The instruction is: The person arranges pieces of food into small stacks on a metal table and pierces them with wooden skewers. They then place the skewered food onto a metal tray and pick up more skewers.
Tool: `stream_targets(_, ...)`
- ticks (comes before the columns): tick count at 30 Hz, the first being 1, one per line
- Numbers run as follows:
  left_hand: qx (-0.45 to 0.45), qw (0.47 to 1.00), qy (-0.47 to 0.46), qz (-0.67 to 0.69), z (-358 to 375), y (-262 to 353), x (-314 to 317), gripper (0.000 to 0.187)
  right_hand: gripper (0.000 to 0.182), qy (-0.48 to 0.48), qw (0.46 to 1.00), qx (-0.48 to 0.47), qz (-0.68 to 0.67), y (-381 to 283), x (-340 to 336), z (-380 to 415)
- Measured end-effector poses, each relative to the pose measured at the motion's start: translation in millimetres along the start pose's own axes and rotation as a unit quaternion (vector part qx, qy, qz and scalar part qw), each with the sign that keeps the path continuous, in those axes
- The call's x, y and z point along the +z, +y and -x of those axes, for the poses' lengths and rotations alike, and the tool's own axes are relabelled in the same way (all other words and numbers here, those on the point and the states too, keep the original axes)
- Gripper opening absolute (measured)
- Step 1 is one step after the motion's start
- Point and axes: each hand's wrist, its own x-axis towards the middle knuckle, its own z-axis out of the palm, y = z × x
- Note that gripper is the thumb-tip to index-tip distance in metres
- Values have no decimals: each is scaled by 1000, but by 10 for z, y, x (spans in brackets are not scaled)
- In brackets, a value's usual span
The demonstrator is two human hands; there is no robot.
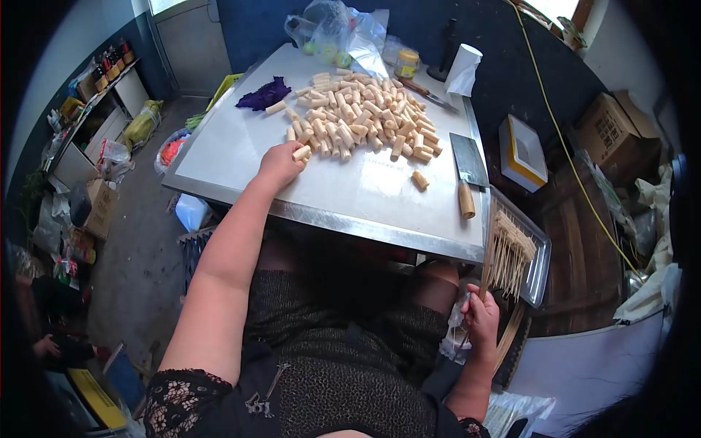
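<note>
Picking seems to be the step: the left hand (282, 168) pinches one beige piece (301, 153) beside the pile (365, 113) on the metal table (350, 193), the right hand (482, 315) is closed around thin sticks (487, 266), and the next move probably calls for joining these.

- My left grip (283, 164) partly covers the short pale piece (301, 153) it holds.
- I can't count the thin sticks (485, 269) at my right grip (482, 318); their lower ends are lost behind the fingers.
- The bottom of the heap of pale pieces (365, 117) is buried under its top layer.
- Lettering on the carton (607, 130) and bottle labels (112, 64) is too small for me to read.
- Another person's hand (47, 346) shows at left; dark vignetting swallows most of that person.
</note>
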Motion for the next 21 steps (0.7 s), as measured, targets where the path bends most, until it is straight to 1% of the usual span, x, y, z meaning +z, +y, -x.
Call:
stream_targets(1, 1, 1000, -4, -1, 36, -25, 30, 42, 21, -15, 1000, 3, 4, -30, 58, 30)
stream_targets(2, 19, 995, -32, 93, 62, -58, 95, 43, 23, -35, 999, -4, 7, -42, 93, 45)
stream_targets(3, 37, 980, -61, 186, 118, -1, 115, 44, 23, -30, 1000, -2, 6, -78, 174, 44)
stream_targets(4, 86, 974, -81, 193, 196, 91, 185, 45, 24, -41, 999, -1, 18, -126, 297, 31)
stream_targets(5, 135, 965, -103, 201, 337, 325, 212, 46, 25, -52, 998, 1, 31, -174, 427, 19)
stream_targets(6, 174, 955, -142, 191, 423, 503, 257, 45, 27, -80, 996, 5, 26, -228, 566, -16)
stream_targets(7, 199, 940, -178, 214, 480, 617, 372, 45, 28, -108, 994, 8, 21, -277, 715, -63)
stream_targets(9, 270, 936, -180, 137, 565, 828, 517, 44, 28, -156, 987, 20, 24, -279, 1008, -201)
stream_targets(10, 275, 933, -184, 140, 566, 860, 554, 44, 27, -169, 985, 42, -11, -279, 1144, -248)
stream_targets(11, 272, 943, -173, 86, 569, 871, 592, 43, 27, -185, 980, 65, -45, -258, 1260, -272)
stream_targets(12, 267, 950, -160, 32, 565, 869, 619, 43, 26, -192, 969, 100, -119, -209, 1342, -288)
stream_targets(13, 269, 950, -159, 32, 554, 841, 646, 43, 24, -171, 968, 103, -150, -178, 1427, -233)
stream_targets(15, 308, 947, -58, 77, 568, 738, 676, 42, 23, -137, 962, 114, -209, -70, 1501, -32)
stream_targets(16, 306, 947, -58, 77, 556, 696, 678, 42, 22, -135, 957, 130, -220, 28, 1515, 80)
stream_targets(17, 246, 948, -54, 194, 551, 668, 674, 42, 22, -142, 956, 134, -219, 143, 1513, 197)
stream_targets(18, 182, 933, -50, 308, 557, 655, 655, 41, 22, -148, 955, 139, -216, 262, 1513, 319)
stream_targets(19, 181, 933, -52, 308, 584, 635, 620, 41, 22, -153, 954, 143, -215, 366, 1501, 422)
stream_targets(20, 245, 940, -6, 237, 659, 651, 527, 40, 22, -165, 951, 147, -215, 462, 1474, 495)
stream_targets(21, 307, 937, 41, 164, 730, 665, 455, 39, 22, -178, 949, 148, -216, 519, 1454, 536)
